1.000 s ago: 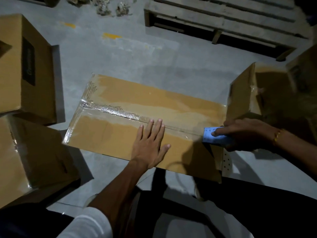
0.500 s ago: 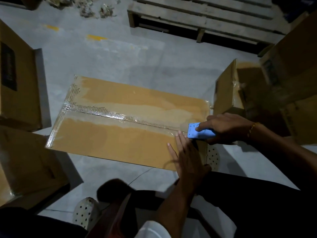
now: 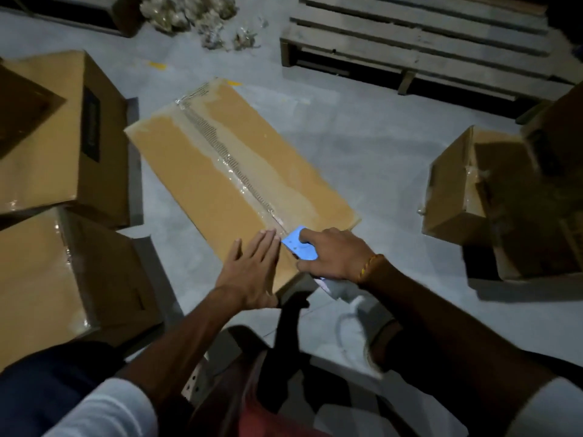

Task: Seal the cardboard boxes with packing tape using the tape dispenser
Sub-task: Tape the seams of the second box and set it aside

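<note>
- Flat cardboard box (image 3: 220, 171) lies on the grey concrete floor (image 3: 378, 146). Long axis runs diagonally, from far-left corner to near-right corner, the near end just ahead of the person's knees.
- Strip of clear packing tape (image 3: 233, 165) runs along that same axis down the box's centre seam; glossy, wrinkled in places, with a ribbed pattern showing along the seam line.
- Tape dispenser (image 3: 298, 247): pale blue flat plastic body, sitting at the near end of the seam, its front edge pointing up the tape line toward the far-left.
- Right hand (image 3: 334, 255) grips the dispenser from above; index finger extended along its top face, remaining fingers curled around the body. Yellow-orange cord bracelet (image 3: 370, 266) at the wrist.
- Left hand (image 3: 252, 266) lies flat on the box top, just left of the dispenser; fingers straight and close together, thumb spread out to the left, tips resting at the tape's edge. Holds nothing.
- Cardboard surface: matte brown, smooth, paler patches either side of the tape.
- Surroundings: two taped brown boxes (image 3: 63, 184) stacked close at left; another brown box (image 3: 492, 197) on the right, well apart; wooden pallet (image 3: 426, 39) with slatted top at far right; heap of crumpled clear scrap (image 3: 195, 14) at far centre.
- Lighting dim; edges of the hands slightly blurred.
</note>
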`<control>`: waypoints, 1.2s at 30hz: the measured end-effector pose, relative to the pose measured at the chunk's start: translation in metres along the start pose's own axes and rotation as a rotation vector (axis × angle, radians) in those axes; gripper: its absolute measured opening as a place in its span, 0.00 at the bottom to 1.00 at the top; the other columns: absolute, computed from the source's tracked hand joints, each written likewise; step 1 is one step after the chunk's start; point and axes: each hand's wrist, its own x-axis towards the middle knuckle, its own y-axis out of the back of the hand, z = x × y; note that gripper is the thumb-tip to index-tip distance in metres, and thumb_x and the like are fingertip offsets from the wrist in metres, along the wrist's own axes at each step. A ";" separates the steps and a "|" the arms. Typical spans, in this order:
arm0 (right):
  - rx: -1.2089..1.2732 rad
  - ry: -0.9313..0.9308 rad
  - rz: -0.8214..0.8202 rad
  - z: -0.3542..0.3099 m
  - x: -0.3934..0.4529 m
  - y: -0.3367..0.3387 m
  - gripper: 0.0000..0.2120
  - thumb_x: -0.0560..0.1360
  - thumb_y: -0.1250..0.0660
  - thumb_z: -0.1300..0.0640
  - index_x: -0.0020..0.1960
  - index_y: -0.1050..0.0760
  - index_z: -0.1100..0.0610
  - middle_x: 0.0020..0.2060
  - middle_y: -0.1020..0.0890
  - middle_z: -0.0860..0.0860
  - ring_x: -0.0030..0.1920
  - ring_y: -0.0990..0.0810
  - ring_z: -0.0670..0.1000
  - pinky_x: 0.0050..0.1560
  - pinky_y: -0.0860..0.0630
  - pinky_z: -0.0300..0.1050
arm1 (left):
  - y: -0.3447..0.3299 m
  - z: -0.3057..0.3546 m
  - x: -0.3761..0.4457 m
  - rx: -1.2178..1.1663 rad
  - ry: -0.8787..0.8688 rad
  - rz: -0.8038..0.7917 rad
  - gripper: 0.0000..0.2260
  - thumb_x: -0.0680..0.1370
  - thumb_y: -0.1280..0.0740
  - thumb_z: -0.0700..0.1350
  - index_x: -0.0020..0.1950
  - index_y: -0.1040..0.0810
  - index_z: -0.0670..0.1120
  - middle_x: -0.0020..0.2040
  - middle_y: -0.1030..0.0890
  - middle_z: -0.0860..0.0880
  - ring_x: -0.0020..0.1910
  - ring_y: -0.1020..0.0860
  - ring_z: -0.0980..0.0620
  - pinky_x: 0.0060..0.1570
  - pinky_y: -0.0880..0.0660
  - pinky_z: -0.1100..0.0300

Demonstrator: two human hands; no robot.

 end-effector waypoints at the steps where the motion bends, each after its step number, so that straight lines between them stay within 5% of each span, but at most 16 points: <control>1: 0.013 -0.024 0.030 -0.009 0.003 -0.001 0.23 0.72 0.34 0.39 0.64 0.31 0.46 0.57 0.22 0.60 0.59 0.26 0.63 0.50 0.33 0.49 | 0.001 -0.006 -0.001 -0.019 0.019 0.008 0.56 0.67 0.38 0.73 0.81 0.64 0.47 0.81 0.65 0.48 0.81 0.61 0.47 0.75 0.51 0.37; 5: 0.043 -0.111 0.062 -0.018 0.004 0.002 0.25 0.71 0.33 0.40 0.66 0.31 0.44 0.60 0.23 0.58 0.61 0.26 0.62 0.51 0.32 0.48 | 0.008 0.002 0.010 -0.048 0.096 0.074 0.53 0.66 0.42 0.77 0.80 0.62 0.55 0.81 0.60 0.51 0.78 0.51 0.41 0.65 0.40 0.35; 9: 0.041 -0.110 0.017 -0.019 -0.003 0.001 0.24 0.72 0.34 0.39 0.65 0.31 0.45 0.60 0.22 0.58 0.60 0.25 0.61 0.49 0.36 0.46 | 0.015 0.004 0.023 -0.073 0.159 -0.049 0.52 0.67 0.40 0.76 0.80 0.64 0.57 0.81 0.65 0.54 0.79 0.59 0.40 0.67 0.45 0.31; 13: 0.039 -0.130 0.006 -0.004 -0.031 -0.002 0.28 0.66 0.39 0.32 0.62 0.31 0.42 0.60 0.22 0.55 0.60 0.24 0.61 0.56 0.29 0.50 | 0.016 0.006 0.022 -0.100 0.160 -0.054 0.53 0.68 0.39 0.76 0.80 0.65 0.57 0.81 0.66 0.54 0.80 0.61 0.39 0.68 0.48 0.27; 16: -0.030 -0.118 0.100 0.005 -0.050 -0.020 0.38 0.57 0.50 0.32 0.62 0.25 0.46 0.54 0.18 0.56 0.55 0.22 0.63 0.54 0.27 0.52 | 0.012 0.010 0.020 -0.107 0.163 -0.024 0.53 0.68 0.37 0.75 0.80 0.66 0.56 0.81 0.66 0.52 0.80 0.62 0.38 0.68 0.49 0.25; 21: -0.054 -0.084 0.181 0.010 -0.052 -0.029 0.33 0.60 0.47 0.36 0.55 0.20 0.53 0.41 0.17 0.58 0.42 0.20 0.66 0.43 0.24 0.54 | 0.011 0.011 0.022 -0.130 0.164 -0.050 0.52 0.69 0.34 0.73 0.80 0.66 0.58 0.80 0.68 0.50 0.79 0.64 0.36 0.67 0.51 0.22; 25: -0.069 -0.075 0.134 0.007 -0.058 -0.016 0.41 0.57 0.51 0.34 0.62 0.24 0.51 0.49 0.17 0.54 0.52 0.22 0.63 0.51 0.27 0.51 | 0.013 0.011 0.023 -0.140 0.160 -0.066 0.52 0.70 0.34 0.72 0.79 0.66 0.59 0.80 0.69 0.50 0.79 0.65 0.36 0.67 0.51 0.22; 32: -0.077 -0.015 0.091 0.007 -0.056 -0.009 0.44 0.57 0.53 0.33 0.63 0.23 0.53 0.53 0.17 0.55 0.53 0.22 0.64 0.53 0.26 0.53 | 0.014 0.012 0.021 -0.136 0.162 -0.075 0.52 0.70 0.34 0.72 0.79 0.66 0.58 0.80 0.70 0.50 0.79 0.65 0.36 0.67 0.51 0.22; 36: -0.015 -0.115 -0.071 0.004 -0.047 0.006 0.29 0.67 0.35 0.37 0.64 0.27 0.49 0.59 0.20 0.53 0.60 0.25 0.59 0.58 0.29 0.49 | 0.014 0.014 0.022 -0.145 0.161 -0.075 0.51 0.71 0.34 0.70 0.80 0.66 0.57 0.80 0.70 0.49 0.78 0.66 0.36 0.68 0.53 0.22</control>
